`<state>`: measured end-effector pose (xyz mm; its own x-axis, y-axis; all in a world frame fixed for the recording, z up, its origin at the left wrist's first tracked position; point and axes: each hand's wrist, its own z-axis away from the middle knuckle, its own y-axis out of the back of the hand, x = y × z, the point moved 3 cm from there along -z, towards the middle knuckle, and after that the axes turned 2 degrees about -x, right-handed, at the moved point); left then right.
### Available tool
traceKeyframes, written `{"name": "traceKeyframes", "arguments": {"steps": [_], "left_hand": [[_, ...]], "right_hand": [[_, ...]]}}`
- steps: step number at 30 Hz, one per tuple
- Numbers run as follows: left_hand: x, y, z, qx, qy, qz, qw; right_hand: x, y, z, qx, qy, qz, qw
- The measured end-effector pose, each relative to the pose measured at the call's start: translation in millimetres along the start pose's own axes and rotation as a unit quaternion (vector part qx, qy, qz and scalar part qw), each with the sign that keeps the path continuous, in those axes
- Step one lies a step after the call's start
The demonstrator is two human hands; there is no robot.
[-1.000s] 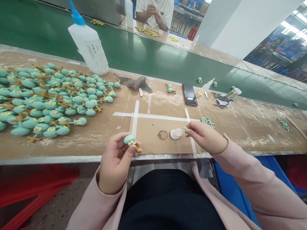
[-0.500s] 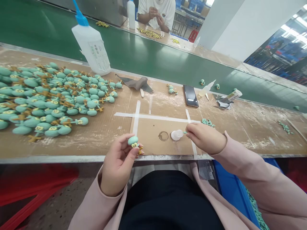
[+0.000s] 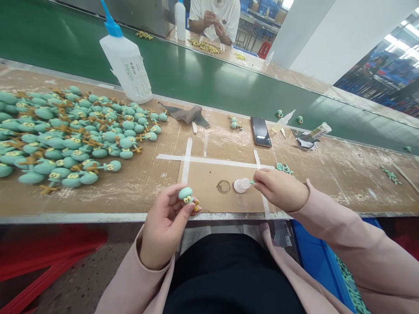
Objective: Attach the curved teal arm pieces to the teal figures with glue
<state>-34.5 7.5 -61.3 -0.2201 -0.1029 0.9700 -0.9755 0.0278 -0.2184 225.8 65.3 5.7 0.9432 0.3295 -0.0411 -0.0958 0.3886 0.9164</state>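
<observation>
Between the thumb and fingers of my left hand (image 3: 166,226) is a cartoon figurine (image 3: 185,193) with a teal head, yellow eyes and a brownish-yellow lower part. My right hand (image 3: 276,187) is closed in a pinch on a small teal piece (image 3: 252,182), of which only a tip shows. That tip is at the mouth of a small whitish translucent cup (image 3: 241,186), tilted toward my right hand; whether they touch I cannot tell. Left of the cup, a ring-shaped mark (image 3: 224,186) shows on the cardboard.
Many similar figurines (image 3: 72,141) are heaped at left, below a large blue-capped bottle (image 3: 129,69). Further back lie a grey cloth (image 3: 188,115), a phone (image 3: 261,131), a small dropper bottle (image 3: 284,122) and curled teal pieces (image 3: 284,168). Across the green belt (image 3: 209,74) a person (image 3: 214,22) works.
My left hand has moved slightly to the right with the figurine. The right hand stays at the cup with the teal piece.
</observation>
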Motion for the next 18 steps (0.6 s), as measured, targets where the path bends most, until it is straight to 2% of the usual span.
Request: {"name": "traceKeyframes", "arguments": {"steps": [7, 9, 11, 12, 14, 16, 18], "left_hand": [[1, -8.5, 2, -0.006, 0.052, 0.030, 0.998], [1, -12.2, 2, -0.025, 0.077, 0.054, 0.995], [1, -16.9, 2, -0.045, 0.105, 0.091, 0.989], [1, -19.8, 2, -0.056, 0.119, 0.112, 0.985], [3, -26.5, 2, -0.074, 0.138, 0.148, 0.977], [8, -33.8, 3, -0.088, 0.137, 0.169, 0.972], [13, -40.9, 3, -0.097, 0.121, 0.173, 0.973]], "right_hand": [[5, 2, 3, 0.015, 0.005, -0.027, 0.999], [6, 6, 9, 0.043, 0.011, -0.064, 0.997], [3, 13, 19, 0.102, 0.025, -0.150, 0.983], [-2, 16, 26, 0.133, 0.038, -0.216, 0.966], [-15, 18, 37, 0.177, 0.070, -0.383, 0.904], [-33, 12, 44, 0.173, 0.090, -0.535, 0.822], [-50, 3, 45, 0.147, 0.088, -0.632, 0.756]]}}
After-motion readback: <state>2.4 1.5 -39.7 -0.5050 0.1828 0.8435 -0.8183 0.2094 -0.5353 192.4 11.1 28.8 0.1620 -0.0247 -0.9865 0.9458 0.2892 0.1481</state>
